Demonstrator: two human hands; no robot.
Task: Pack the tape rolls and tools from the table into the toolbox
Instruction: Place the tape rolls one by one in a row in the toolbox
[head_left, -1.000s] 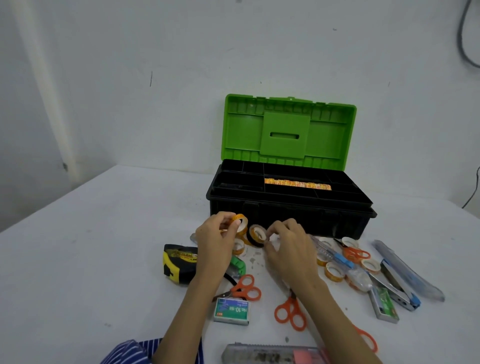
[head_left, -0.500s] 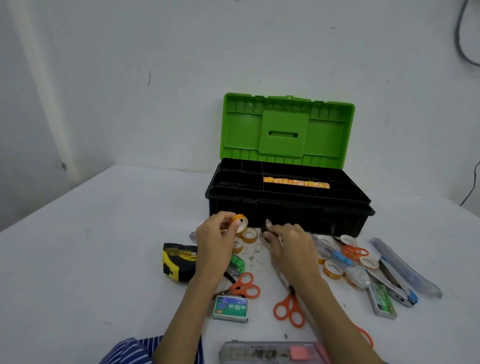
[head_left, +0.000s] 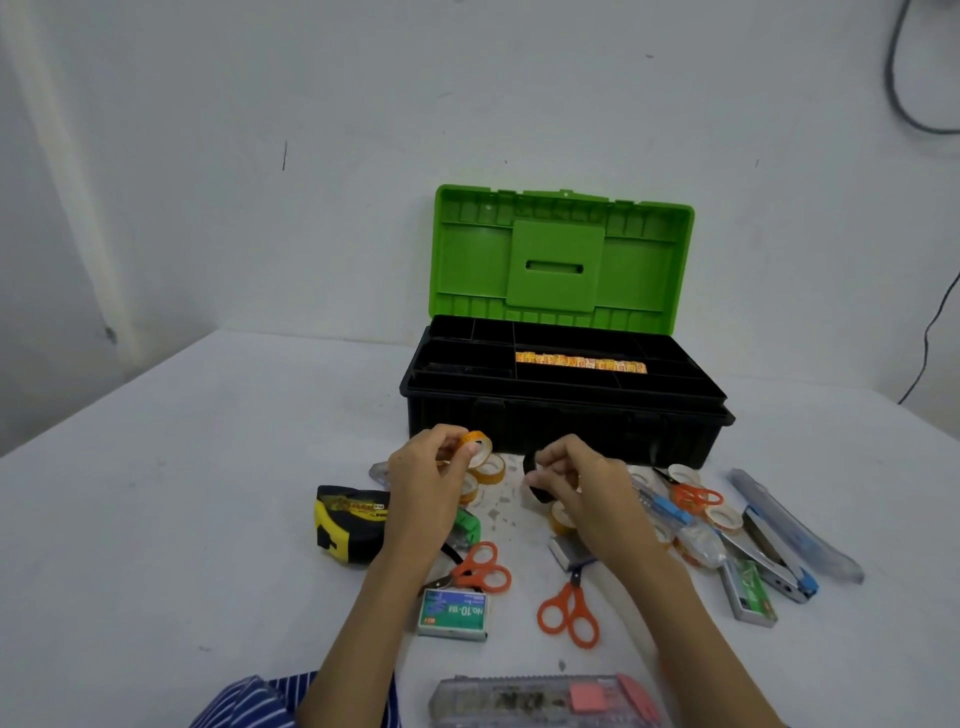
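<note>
Left hand (head_left: 431, 480) pinched an orange tape roll (head_left: 477, 443); right hand (head_left: 574, 480) gripped a black tape roll (head_left: 535, 475). Both were held near the open toolbox (head_left: 566, 415), likely for packing together.

staple box (head_left: 453, 614) | label "No.10-1M" | other print too small to read

Toolbox (head_left: 561, 421): black body, bright green lid (head_left: 561, 260); orange-yellow patterned strip (head_left: 580, 362) inside tray. In front of the toolbox: tape measure (head_left: 348, 519) yellow and black; two scissors (head_left: 480, 569) (head_left: 569, 613) with orange handles; staple box (head_left: 453, 616) teal-green (white print "No.10"). Tape roll (head_left: 479, 446) orange-yellow; another roll (head_left: 535, 480) black. Sleeve (head_left: 249, 704): blue-white stripes.
</note>
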